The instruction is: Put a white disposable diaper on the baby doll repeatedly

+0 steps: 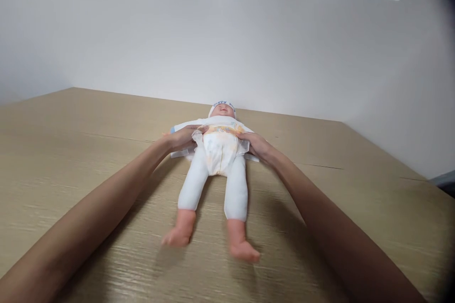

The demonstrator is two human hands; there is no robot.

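A baby doll [236, 194] in white clothes and a lettered white cap lies on its back, feet toward me. Its front is covered between the legs by a white diaper [220, 149] with an orange patterned waistband. My left hand [185, 137] grips the diaper's upper corner on the left side, thumb on top and the other fingers mostly hidden. At the opposite corner my right hand [259, 145] pinches the waistband edge, its fingers partly behind the ruffled side. White diaper side flaps stick out beneath both hands.
The doll rests on a wood-grain table [106, 189]. A pale wall or partition [227, 42] rises behind the table's far edge and continues at the right. A dark object [444, 183] shows at the right edge.
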